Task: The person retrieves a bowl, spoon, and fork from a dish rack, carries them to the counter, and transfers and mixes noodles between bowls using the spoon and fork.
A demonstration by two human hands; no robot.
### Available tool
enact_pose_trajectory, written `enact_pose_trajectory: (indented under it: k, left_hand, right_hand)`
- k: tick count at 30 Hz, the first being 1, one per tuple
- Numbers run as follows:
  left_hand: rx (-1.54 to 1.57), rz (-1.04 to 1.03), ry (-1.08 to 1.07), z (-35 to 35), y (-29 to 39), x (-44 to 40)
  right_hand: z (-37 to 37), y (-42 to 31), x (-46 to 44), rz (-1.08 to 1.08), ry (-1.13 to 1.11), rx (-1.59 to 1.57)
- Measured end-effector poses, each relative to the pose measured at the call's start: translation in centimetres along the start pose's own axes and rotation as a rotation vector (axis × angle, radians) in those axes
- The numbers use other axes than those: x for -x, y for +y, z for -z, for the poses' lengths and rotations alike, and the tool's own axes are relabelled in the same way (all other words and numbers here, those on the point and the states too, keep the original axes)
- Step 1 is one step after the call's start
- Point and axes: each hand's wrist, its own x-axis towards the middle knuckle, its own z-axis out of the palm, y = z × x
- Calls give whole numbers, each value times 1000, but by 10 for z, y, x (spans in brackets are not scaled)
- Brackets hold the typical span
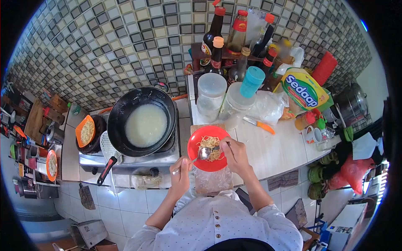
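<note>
Working noodles (214, 154) around a red bowl (193, 147) with a utensil in each hand, and I'd call it partway through. What's done: the noodles are already in the bowl, which sits on the near side of the counter (274, 157), just right of the stove (136, 168). What's left, judging by the look of it: the heap is loose and uneven, with strands up the far side, so the mixing doesn't seem finished to me. Can't tell from up here if any sauce or seasoning sits underneath. Also worth noting, an orange bowl (78, 136) of noodles is at the left of the stove, nobody touching it, and the wok (118, 125) holds just a cloudy pale liquid (146, 125) as far as I can see.

Now the hands. They're apart, one on either side of the bowl. The left hand (181, 173) is just outside the near left rim, fingers closed around the handle of a metal spoon (204, 153) that reaches over the rim so its head rests among the noodles. The right hand (235, 155) is over the right side of the bowl, clamped on a second utensil (217, 147) angled left into the heap; maybe a fork, too hidden to say. Both forearms reach forward from the near side, elbows bent.
</note>
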Motion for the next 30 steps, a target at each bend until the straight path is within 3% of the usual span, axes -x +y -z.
enact_pose_trajectory:
  k: [10, 30]
  left_hand:
    - [-60, 40, 25, -1, 0, -2]
    - [-141, 35, 11, -3, -2, -4]
  right_hand:
    - [-1, 2, 2, 177, -48, 53]
    - [9, -2, 8, 204, -44, 86]
